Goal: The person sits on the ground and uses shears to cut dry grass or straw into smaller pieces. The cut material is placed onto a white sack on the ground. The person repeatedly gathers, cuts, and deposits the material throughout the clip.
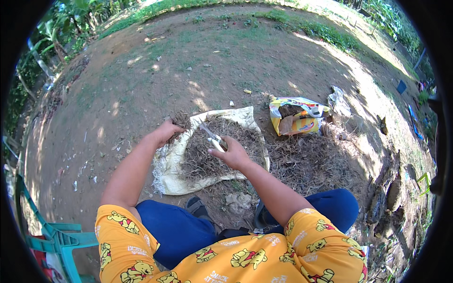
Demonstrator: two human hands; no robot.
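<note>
A pale woven plastic sack (173,161) lies spread on the ground before me, with a heap of dry roots or grass (201,159) on it. My left hand (167,133) grips a clump of dry plant matter (182,121) at the sack's upper left edge. Above the heap, my right hand (230,152) holds a pair of shears or scissors (211,135) by the pale handles; the blades are apart and point up and left, towards the clump but not touching it. Whether all the fingers are inside the handles is hidden.
To the right of the sack lies more dry plant matter (308,162), and above it stands a yellow printed plastic bag (300,125). Crumpled pale plastic (339,102) lies beyond. A green plastic chair (67,238) is at the lower left. A stone (239,202) sits between my feet.
</note>
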